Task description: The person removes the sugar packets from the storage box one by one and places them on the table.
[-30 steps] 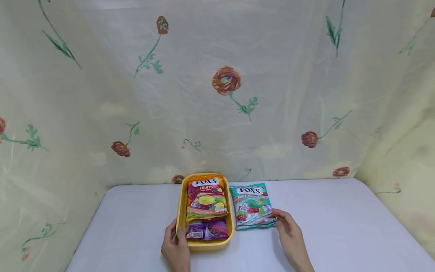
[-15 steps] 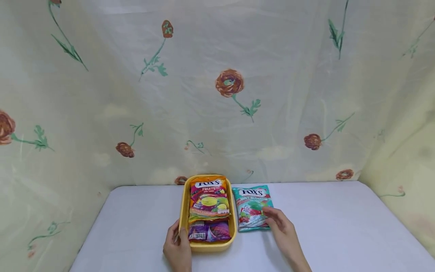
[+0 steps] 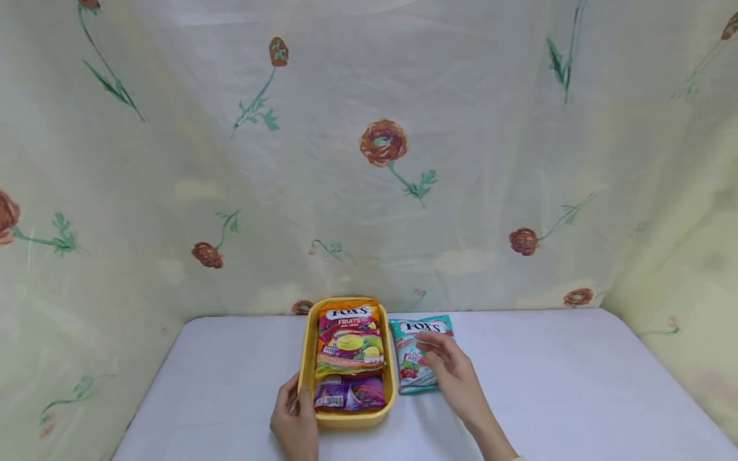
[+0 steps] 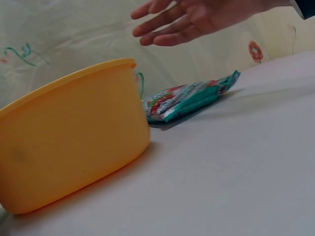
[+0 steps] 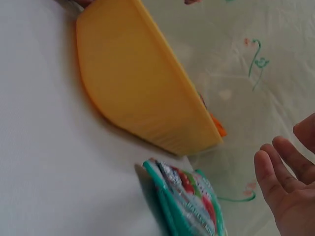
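In the head view, a yellow plastic tub [image 3: 348,419] stands on the table. Inside it lie an orange-and-purple bag of fruit candy [image 3: 350,339] and, nearer the front, a purple packet [image 3: 348,392]. My left hand [image 3: 295,419] holds the tub's front left side, thumb at the rim and fingers along the outer wall. Just right of the tub, a teal bag of mint candy [image 3: 409,371] lies flat. Above this bag hovers my right hand [image 3: 455,378], fingers loosely bent and holding nothing. The right wrist view shows a gap between these fingers [image 5: 283,172] and the bag [image 5: 189,201].
A white-covered table [image 3: 548,378] extends to both sides of the tub. Close behind the tub and the mint bag hangs a pale flowered cloth [image 3: 461,211], which also encloses the left and right sides.
My right hand has moved left and slightly away from me, from the mint bag's right edge to over its middle. The left hand keeps its place on the tub.
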The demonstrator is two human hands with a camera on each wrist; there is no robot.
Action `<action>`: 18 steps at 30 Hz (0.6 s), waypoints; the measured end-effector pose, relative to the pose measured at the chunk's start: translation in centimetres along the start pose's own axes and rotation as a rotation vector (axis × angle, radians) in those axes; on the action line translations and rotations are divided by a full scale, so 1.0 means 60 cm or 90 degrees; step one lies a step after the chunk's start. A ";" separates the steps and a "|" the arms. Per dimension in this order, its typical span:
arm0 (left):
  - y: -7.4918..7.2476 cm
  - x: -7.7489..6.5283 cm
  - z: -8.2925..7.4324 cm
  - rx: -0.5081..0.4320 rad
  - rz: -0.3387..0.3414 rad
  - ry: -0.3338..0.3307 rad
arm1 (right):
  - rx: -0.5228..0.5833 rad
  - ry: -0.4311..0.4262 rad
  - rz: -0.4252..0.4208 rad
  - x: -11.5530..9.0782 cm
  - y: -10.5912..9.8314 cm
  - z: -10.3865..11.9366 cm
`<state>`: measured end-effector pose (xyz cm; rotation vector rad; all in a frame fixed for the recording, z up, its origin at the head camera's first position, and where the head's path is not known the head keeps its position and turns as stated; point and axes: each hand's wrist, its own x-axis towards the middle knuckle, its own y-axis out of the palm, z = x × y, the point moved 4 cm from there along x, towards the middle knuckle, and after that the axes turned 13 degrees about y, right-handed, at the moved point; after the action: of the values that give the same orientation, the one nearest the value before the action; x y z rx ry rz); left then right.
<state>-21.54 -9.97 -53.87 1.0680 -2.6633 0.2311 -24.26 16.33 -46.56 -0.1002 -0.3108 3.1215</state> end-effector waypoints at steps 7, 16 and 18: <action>-0.005 0.011 -0.002 0.008 0.027 -0.004 | 0.004 0.047 0.024 0.005 0.019 0.023; -0.002 0.007 -0.009 -0.007 0.029 -0.027 | -0.001 0.039 0.056 0.011 0.038 0.031; -0.003 0.005 -0.010 -0.013 0.026 -0.028 | -0.020 0.047 0.051 0.011 0.042 0.030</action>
<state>-21.49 -10.12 -53.19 1.0252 -2.7228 0.1901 -25.04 13.48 -45.31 -0.2338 -0.3634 3.1825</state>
